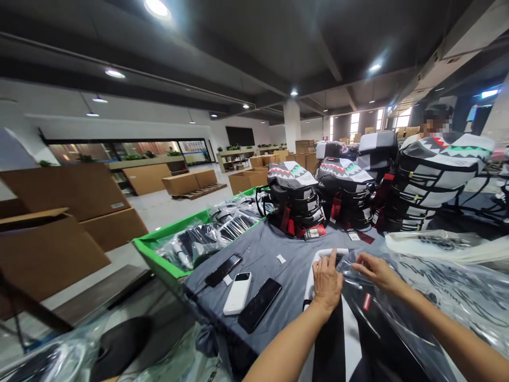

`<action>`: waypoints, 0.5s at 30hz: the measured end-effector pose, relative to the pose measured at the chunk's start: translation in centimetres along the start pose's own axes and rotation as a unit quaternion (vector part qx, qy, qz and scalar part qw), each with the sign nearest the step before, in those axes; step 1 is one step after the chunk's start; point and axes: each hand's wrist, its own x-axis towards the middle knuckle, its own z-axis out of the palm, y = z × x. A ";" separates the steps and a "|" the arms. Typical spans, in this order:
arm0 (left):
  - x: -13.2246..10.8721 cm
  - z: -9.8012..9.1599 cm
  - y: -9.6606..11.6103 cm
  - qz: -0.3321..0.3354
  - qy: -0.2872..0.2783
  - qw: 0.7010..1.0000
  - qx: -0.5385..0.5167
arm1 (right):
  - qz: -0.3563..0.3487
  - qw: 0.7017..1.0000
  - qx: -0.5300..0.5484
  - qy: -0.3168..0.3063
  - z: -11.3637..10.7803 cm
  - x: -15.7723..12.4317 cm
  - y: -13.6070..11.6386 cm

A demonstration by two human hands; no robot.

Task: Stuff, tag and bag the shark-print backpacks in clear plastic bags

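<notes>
Black-and-white striped fabric piece [328, 345] lies on the grey-cloth table [254, 254], partly under clear plastic film [397, 313], with a red tag [366, 301] showing through. Left hand [326, 282] rests open on the fabric's white edge, index finger raised. Right hand [376, 270] has its fingertips on the film; pinch or light touch cannot be told. Just left lie a white power bank [237, 293] and two black smartphones [258, 305]. Farther off: stacked shark-mouth backpacks [294, 196], a green-rimmed bin [170, 249] of bagged goods.

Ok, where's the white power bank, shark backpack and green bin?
White power bank [237, 293], head view, its front.
Shark backpack [292, 175], head view, top flap.
Green bin [175, 224], head view, rim.
</notes>
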 end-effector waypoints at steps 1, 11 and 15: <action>-0.2 0.0 -0.3 0.040 0.008 0.999 0.030 | 0.000 1.000 0.000 -0.006 0.3 -0.4 -0.2; 1.8 -0.6 1.2 0.202 0.105 0.968 0.105 | 0.058 0.930 -0.333 0.143 0.6 -11.4 1.1; 0.6 -2.1 -0.5 0.221 0.170 0.956 0.091 | 0.126 0.921 -0.312 0.195 -0.7 -21.2 6.1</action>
